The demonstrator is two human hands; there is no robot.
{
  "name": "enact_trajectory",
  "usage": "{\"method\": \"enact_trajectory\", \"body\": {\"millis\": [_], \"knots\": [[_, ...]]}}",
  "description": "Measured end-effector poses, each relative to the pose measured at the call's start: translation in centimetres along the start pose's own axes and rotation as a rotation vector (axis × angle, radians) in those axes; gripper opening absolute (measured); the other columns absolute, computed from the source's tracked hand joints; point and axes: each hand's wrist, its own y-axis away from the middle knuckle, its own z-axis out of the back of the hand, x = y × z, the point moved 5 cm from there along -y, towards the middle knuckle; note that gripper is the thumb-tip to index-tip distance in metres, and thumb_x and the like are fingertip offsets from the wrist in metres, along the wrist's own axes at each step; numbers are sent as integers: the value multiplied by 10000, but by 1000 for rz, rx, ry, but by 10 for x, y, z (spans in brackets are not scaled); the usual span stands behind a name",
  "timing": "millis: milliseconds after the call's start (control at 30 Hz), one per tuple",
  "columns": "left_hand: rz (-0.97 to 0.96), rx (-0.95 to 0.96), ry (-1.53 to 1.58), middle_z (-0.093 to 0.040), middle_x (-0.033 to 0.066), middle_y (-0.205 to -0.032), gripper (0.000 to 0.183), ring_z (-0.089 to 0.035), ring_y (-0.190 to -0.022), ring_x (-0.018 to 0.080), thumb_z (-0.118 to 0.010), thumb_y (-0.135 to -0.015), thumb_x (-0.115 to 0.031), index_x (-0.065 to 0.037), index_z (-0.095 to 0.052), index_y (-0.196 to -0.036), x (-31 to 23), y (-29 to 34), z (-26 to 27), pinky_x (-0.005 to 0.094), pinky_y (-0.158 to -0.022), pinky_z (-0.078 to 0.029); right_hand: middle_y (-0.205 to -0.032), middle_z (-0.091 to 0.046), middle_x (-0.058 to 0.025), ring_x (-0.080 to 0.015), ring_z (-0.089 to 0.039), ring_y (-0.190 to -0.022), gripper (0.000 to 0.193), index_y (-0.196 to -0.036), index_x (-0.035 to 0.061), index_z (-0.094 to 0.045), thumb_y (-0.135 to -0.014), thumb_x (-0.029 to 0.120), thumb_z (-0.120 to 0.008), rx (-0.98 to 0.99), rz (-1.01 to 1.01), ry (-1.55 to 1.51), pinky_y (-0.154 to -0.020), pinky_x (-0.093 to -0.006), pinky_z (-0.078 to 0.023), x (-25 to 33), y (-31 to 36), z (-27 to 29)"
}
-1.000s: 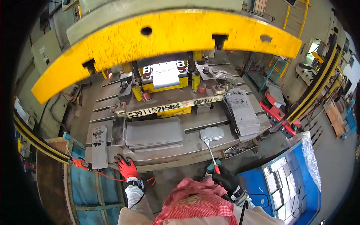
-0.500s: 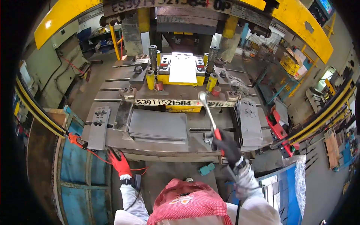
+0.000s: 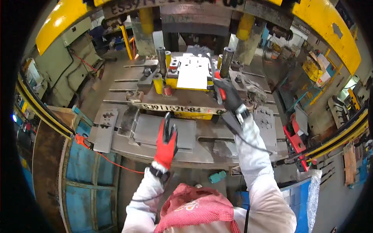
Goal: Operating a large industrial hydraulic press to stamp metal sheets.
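Note:
My right hand (image 3: 230, 95), in a black glove, is closed round the red grip of a long-shafted tool (image 3: 220, 91). Its shaft points away from me along the right side of a die block (image 3: 171, 82); the tip is hard to make out there. A bright flat sheet metal piece (image 3: 192, 79) lies on that die. My left hand (image 3: 166, 143), in a red glove with dark fingertips, hovers over or rests on a stack of grey metal sheets (image 3: 185, 134), fingers spread and nothing in them. Whether it touches the top sheet, I cannot tell.
Guide posts (image 3: 226, 62) stand beside the die, under the press's upper part (image 3: 194, 23). Formed plates lie at the bed's left (image 3: 104, 132) and right (image 3: 265, 124) ends. Striped yellow-black bars (image 3: 46, 112) flank both sides. A teal block (image 3: 217, 176) sits below the bed.
My right hand has carried the tool forward to the die. My left hand has moved from the bed's left front edge to the sheet stack. A dark grey shape now shows behind the bright piece.

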Motion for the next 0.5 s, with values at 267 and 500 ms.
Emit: {"method": "enact_trajectory", "body": {"millis": [267, 500], "knots": [[560, 186, 1111, -543, 72, -1177, 410, -530, -990, 217, -520, -896, -296, -94, -450, -1246, 77, -111, -121, 359, -873, -422, -868, -571, -54, -110, -519, -674, 477, -1218, -16, -419, -810, 193, -550, -188, -581, -138, -603, -261, -434, -16, 259, 35], [554, 75, 1391, -616, 121, -1033, 366, -614, -890, 260, -528, -885, -325, -48, -530, -1124, 108, -163, -133, 415, -827, -499, -776, -583, -39, -96, -499, -572, 299, -1072, 11, -514, -817, 164, -546, -295, -870, -92, -524, -251, -413, -51, 373, 3]]}}
